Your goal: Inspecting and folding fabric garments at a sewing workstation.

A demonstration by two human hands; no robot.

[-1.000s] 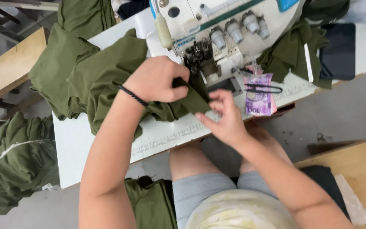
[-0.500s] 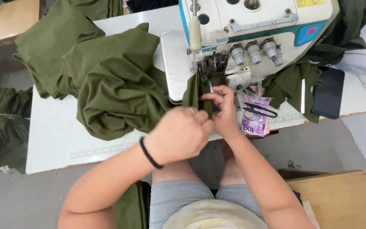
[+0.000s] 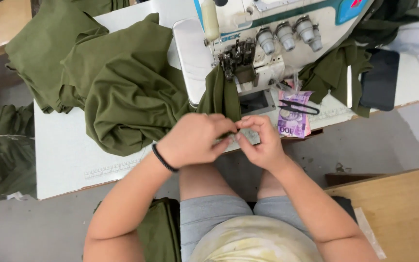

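Two hands meet at the front edge of the white tabletop (image 3: 69, 160): left hand (image 3: 192, 140) and right hand (image 3: 262, 143), fingers curled, tips pinched together on the olive fabric strip (image 3: 221, 97) that hangs from the sewing machine (image 3: 267, 34) needle area. Rest of the olive fabric pile (image 3: 122, 92) lies left of the machine. Purple banknote (image 3: 292, 119), rectangular, sits just right of the hands with black snips (image 3: 299, 107) on it. Dark phone (image 3: 379, 80) far right.
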